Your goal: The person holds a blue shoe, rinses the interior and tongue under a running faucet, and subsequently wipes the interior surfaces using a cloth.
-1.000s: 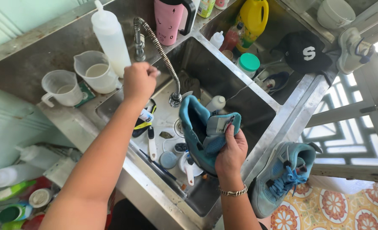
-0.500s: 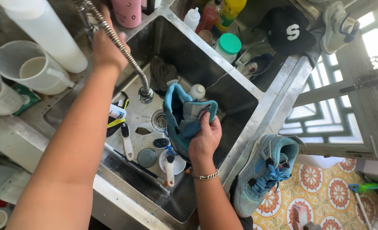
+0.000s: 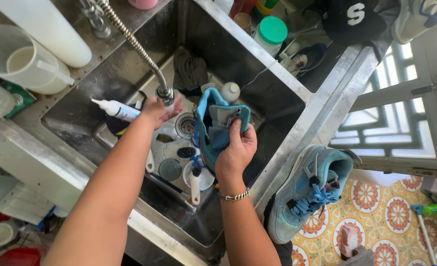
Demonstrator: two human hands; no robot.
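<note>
Right hand (image 3: 235, 152) is gripping a blue sneaker (image 3: 213, 130) by its tongue and collar, holding it over the steel sink (image 3: 282, 106). Left hand (image 3: 159, 111) is sitting cupped and loosely open right under the flexible faucet's nozzle (image 3: 165, 93), holding nothing. A second blue sneaker (image 3: 307, 194) is resting on the sink's right edge, a measuring jug (image 3: 24, 61) standing on the counter further back.

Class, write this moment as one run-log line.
left hand: at faucet head | right hand: grips blue shoe over sink | second shoe: on rim
</note>
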